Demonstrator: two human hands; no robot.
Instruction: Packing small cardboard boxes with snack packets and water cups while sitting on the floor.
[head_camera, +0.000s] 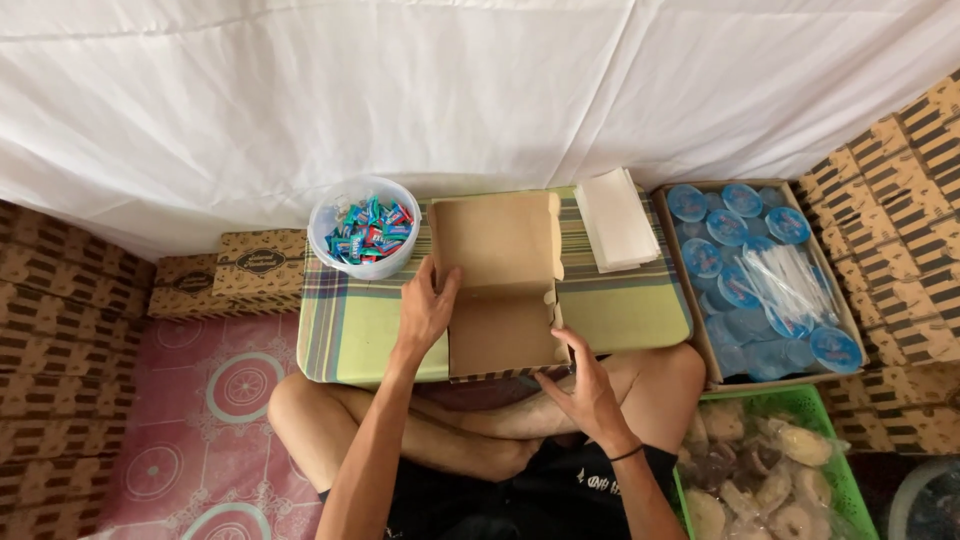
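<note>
Brown cardboard box (500, 290) on low checked table (350, 330) is folded up, lid open, empty. Left hand (425, 305) grips its left wall, right hand (585, 390) its front corner. Nothing packed yet.

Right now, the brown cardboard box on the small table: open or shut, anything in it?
Open and empty. The cardboard box has its lid folded back, bare brown inside showing; left hand and right hand hold its sides.
</note>
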